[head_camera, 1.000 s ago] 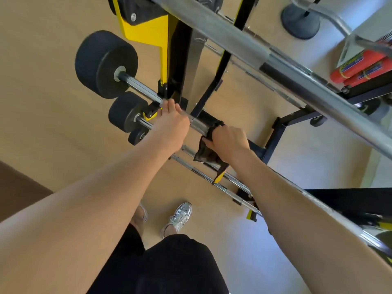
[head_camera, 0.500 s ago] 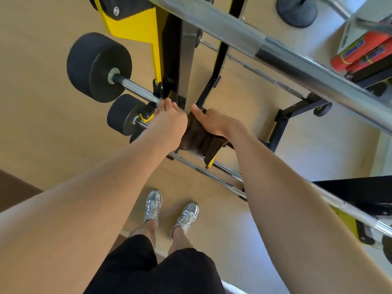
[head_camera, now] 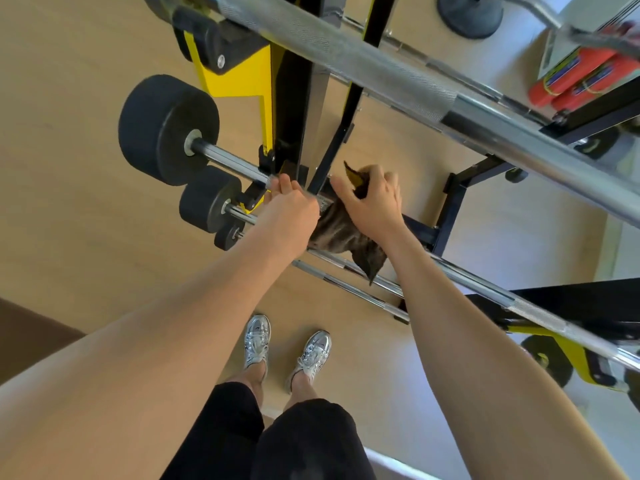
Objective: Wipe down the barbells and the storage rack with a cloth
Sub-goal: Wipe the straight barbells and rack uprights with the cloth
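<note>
From my seat at the feed, looking down over both arms, the far left shows a large black weight (head_camera: 166, 129) on the end of a chrome barbell (head_camera: 230, 161). Just below it sit a medium weight (head_camera: 207, 199) and a small weight (head_camera: 227, 235), each on its own thinner bar, stacked in steps above the wooden floor (head_camera: 69, 202).

The barbell runs right into the yellow-and-black storage rack (head_camera: 239, 81), where a black cradle carries it. Right beside that cradle the left hand (head_camera: 287, 209) grips the barbell, its fingers curled over the shaft.

Next to it the dark cloth (head_camera: 332, 233) drapes over the same barbell, touching the left hand's edge, and one corner hangs down past the lower bars. The right hand (head_camera: 370, 202) clutches the cloth from above, fingers bunched around it, with a pointed fold sticking up between thumb and forefinger. I cannot tell how hard it presses on the metal.

Below the hands a pair of silver shoes (head_camera: 258, 341) stands on the floor. Further right the barbell goes on down toward the corner. A thick knurled bar (head_camera: 346, 53) crosses above everything, and red cylinders (head_camera: 581, 77) lie at the upper right.
</note>
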